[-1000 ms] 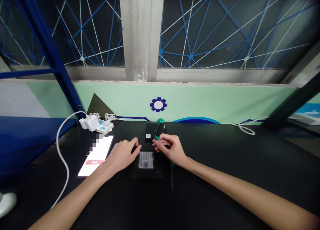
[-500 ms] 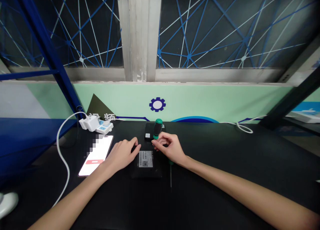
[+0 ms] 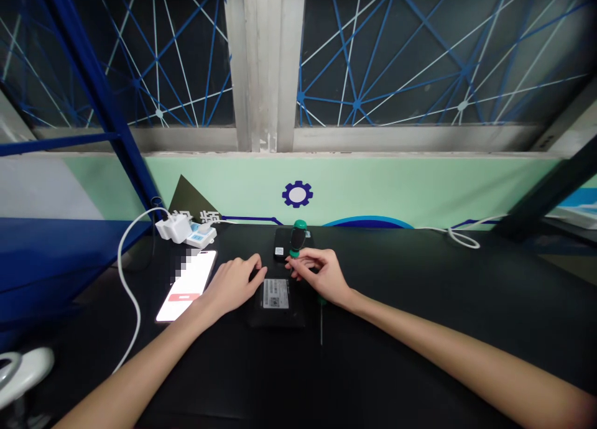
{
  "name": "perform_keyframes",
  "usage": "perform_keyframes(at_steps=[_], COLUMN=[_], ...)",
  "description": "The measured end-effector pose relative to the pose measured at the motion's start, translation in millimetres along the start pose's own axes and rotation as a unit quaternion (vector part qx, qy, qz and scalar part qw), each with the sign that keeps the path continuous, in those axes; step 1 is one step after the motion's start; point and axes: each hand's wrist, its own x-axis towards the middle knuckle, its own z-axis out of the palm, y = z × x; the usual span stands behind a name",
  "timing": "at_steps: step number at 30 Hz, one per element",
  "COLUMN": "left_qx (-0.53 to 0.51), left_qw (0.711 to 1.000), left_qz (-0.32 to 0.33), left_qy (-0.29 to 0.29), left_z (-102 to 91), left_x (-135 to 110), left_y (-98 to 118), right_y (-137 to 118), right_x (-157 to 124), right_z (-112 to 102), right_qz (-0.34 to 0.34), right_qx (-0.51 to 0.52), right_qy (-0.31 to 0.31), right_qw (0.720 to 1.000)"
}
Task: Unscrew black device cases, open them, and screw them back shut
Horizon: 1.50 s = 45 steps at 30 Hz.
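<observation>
My left hand lies flat and relaxed, its fingertips at the left edge of a black rectangular case with a white barcode label. My right hand hovers curled over the far part of that case, its fingertips at the foot of an upright green-and-black screwdriver handle. Whether they grip it is hard to tell. The handle stands on a smaller black box. Below my right hand, a thin screwdriver lies on the table, its handle partly hidden by my wrist.
A lit smartphone lies left of my left hand on the black table. Behind it stand a white charger and a power strip, with a white cable looping forward. A mint wall and a netted window rise behind.
Both hands stay nearly where they were. The whole view shifts slightly, and the white object at lower left shows more.
</observation>
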Motion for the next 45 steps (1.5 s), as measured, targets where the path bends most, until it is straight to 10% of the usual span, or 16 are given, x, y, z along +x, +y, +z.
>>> perform_keyframes(at_steps=[45], left_qx=[-0.002], left_qw=[1.0], left_qz=[0.0], left_qy=[0.006], left_z=[-2.8], left_x=[-1.2], left_y=[3.6], right_y=[4.9], right_x=[0.6], right_z=[1.0], right_qz=[-0.015], right_qx=[-0.012], right_qy=[0.014], right_qw=[1.0])
